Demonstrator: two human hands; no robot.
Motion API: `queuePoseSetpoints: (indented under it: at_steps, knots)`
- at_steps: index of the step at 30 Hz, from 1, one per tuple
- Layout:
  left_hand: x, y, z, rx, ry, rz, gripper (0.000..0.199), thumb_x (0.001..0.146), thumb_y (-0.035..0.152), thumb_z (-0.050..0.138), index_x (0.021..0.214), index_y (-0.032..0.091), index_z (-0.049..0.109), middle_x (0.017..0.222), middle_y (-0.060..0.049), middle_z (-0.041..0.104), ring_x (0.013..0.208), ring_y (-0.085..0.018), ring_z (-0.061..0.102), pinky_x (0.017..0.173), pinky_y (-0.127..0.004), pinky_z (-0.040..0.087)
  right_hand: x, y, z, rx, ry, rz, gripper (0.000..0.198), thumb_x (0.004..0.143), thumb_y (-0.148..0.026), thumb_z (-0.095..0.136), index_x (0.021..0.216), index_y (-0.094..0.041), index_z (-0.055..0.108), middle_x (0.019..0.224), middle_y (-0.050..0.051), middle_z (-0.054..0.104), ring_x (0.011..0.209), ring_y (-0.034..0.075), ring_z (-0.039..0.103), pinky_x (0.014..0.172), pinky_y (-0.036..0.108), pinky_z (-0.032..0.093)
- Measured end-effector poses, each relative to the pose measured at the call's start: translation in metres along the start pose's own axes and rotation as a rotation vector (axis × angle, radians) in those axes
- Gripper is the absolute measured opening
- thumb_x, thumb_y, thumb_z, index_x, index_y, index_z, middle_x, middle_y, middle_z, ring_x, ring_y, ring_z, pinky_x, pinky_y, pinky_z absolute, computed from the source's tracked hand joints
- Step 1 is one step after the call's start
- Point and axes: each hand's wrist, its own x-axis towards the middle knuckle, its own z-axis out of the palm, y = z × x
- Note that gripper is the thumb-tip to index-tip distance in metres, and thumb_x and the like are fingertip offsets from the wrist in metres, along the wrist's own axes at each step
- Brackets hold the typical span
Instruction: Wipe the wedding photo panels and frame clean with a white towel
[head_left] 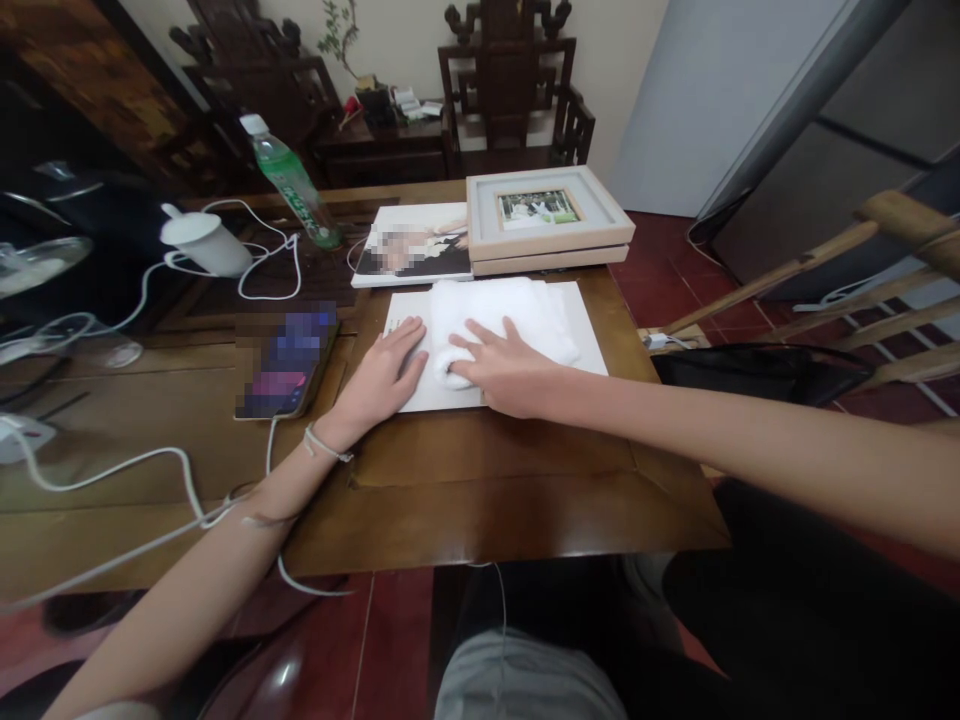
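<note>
White cloth (pixel 525 315), folded into a thick pad, lies on a flat white panel (pixel 420 398) near the edge of the wooden table (pixel 487 500), under the right hand (pixel 506 370). That hand is laid flat with its fingers spread across the near left part of the cloth, the thumb at a fold by the lower corner; whether it pinches the fabric I cannot tell. Just beside the cloth, the left hand (pixel 388 370) rests on the panel's left side, fingers extended and close together, thumb held apart. A thin pale bracelet (pixel 326 442) circles the left wrist. Directly behind the panel, a white-edged photo print (pixel 412 245), partly blurred, lies flat, and against its right side sits a pale wooden picture frame (pixel 551 215) with a small photo in its middle. Left of the left hand is a phone (pixel 289 360) with its screen lit and blurred, a white cable (pixel 169 455) running over the table nearby. Farther back on the left stand a green-tinted bottle (pixel 292 190) with a white cap and a lidded white cup (pixel 206 243). Beyond the table, a dark carved chair (pixel 514 85) stands by the wall, while a lighter wooden chair (pixel 810 270) is at the right, over red floor tiles (pixel 667 265).
</note>
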Motion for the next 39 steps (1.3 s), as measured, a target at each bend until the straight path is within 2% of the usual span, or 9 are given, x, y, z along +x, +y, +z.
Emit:
queuePoseSetpoints:
  at_steps: [3, 8, 13, 17, 23, 26, 33, 39]
  knots:
    - [0.0, -0.001, 0.0, 0.004, -0.002, 0.003, 0.055, 0.099, 0.04, 0.04, 0.146, 0.014, 0.055, 0.157, -0.016, 0.05, 0.15, -0.034, 0.042, 0.124, -0.061, 0.032, -0.014, -0.01, 0.006, -0.016, 0.029, -0.05, 0.062, 0.086, 0.005, 0.045, 0.143, -0.015, 0.059, 0.164, 0.022, 0.037, 0.155, 0.044, 0.023, 0.112, 0.078, 0.03]
    - [0.0, 0.0, -0.001, -0.003, 0.008, 0.034, 0.054, 0.098, 0.034, 0.039, 0.148, 0.019, 0.054, 0.157, -0.013, 0.051, 0.15, -0.034, 0.042, 0.123, -0.061, 0.034, -0.031, -0.017, 0.005, -0.039, -0.002, -0.128, 0.058, 0.088, 0.0, 0.049, 0.141, -0.017, 0.061, 0.166, 0.018, 0.037, 0.156, 0.042, 0.023, 0.114, 0.076, 0.031]
    - [0.0, 0.001, -0.001, -0.011, 0.008, 0.049, 0.053, 0.099, 0.035, 0.039, 0.147, 0.019, 0.055, 0.156, -0.012, 0.052, 0.15, -0.033, 0.042, 0.123, -0.06, 0.033, -0.028, -0.005, 0.003, -0.02, 0.026, -0.151, 0.056, 0.086, 0.005, 0.045, 0.135, -0.017, 0.064, 0.16, 0.016, 0.047, 0.153, 0.036, 0.032, 0.114, 0.071, 0.035]
    - [0.0, 0.0, 0.0, -0.008, 0.012, 0.016, 0.054, 0.1, 0.039, 0.04, 0.146, 0.017, 0.055, 0.156, -0.014, 0.052, 0.149, -0.035, 0.042, 0.124, -0.061, 0.032, -0.016, 0.007, 0.002, -0.004, 0.047, -0.148, 0.059, 0.085, 0.008, 0.043, 0.135, -0.015, 0.062, 0.16, 0.018, 0.046, 0.154, 0.035, 0.03, 0.113, 0.072, 0.035]
    - [0.0, -0.002, 0.001, 0.002, 0.008, 0.009, 0.056, 0.1, 0.043, 0.04, 0.144, 0.012, 0.057, 0.155, -0.018, 0.052, 0.148, -0.034, 0.044, 0.123, -0.06, 0.033, 0.002, 0.011, 0.001, -0.038, 0.0, -0.072, 0.062, 0.084, 0.005, 0.052, 0.144, -0.014, 0.055, 0.165, 0.02, 0.037, 0.156, 0.038, 0.024, 0.114, 0.073, 0.031]
    - [0.0, -0.001, 0.001, 0.015, 0.019, 0.007, 0.057, 0.1, 0.043, 0.039, 0.143, 0.011, 0.058, 0.154, -0.018, 0.053, 0.148, -0.034, 0.045, 0.123, -0.059, 0.034, 0.004, 0.008, 0.005, -0.084, 0.022, -0.056, 0.063, 0.086, 0.002, 0.052, 0.147, -0.014, 0.052, 0.166, 0.022, 0.035, 0.156, 0.042, 0.022, 0.114, 0.075, 0.029]
    - [0.0, 0.0, -0.001, 0.025, 0.009, 0.014, 0.057, 0.099, 0.041, 0.039, 0.143, 0.009, 0.057, 0.155, -0.019, 0.052, 0.148, -0.034, 0.045, 0.123, -0.059, 0.035, -0.013, -0.008, 0.011, -0.087, 0.044, -0.074, 0.059, 0.089, 0.0, 0.048, 0.145, -0.015, 0.057, 0.165, 0.022, 0.037, 0.155, 0.044, 0.024, 0.113, 0.078, 0.029]
    - [0.0, 0.002, -0.002, -0.009, 0.017, 0.051, 0.054, 0.098, 0.035, 0.039, 0.147, 0.018, 0.056, 0.156, -0.012, 0.053, 0.15, -0.033, 0.042, 0.124, -0.059, 0.034, -0.029, -0.015, 0.008, -0.08, 0.006, -0.138, 0.056, 0.088, -0.001, 0.051, 0.141, -0.017, 0.061, 0.165, 0.019, 0.037, 0.155, 0.043, 0.025, 0.113, 0.078, 0.031]
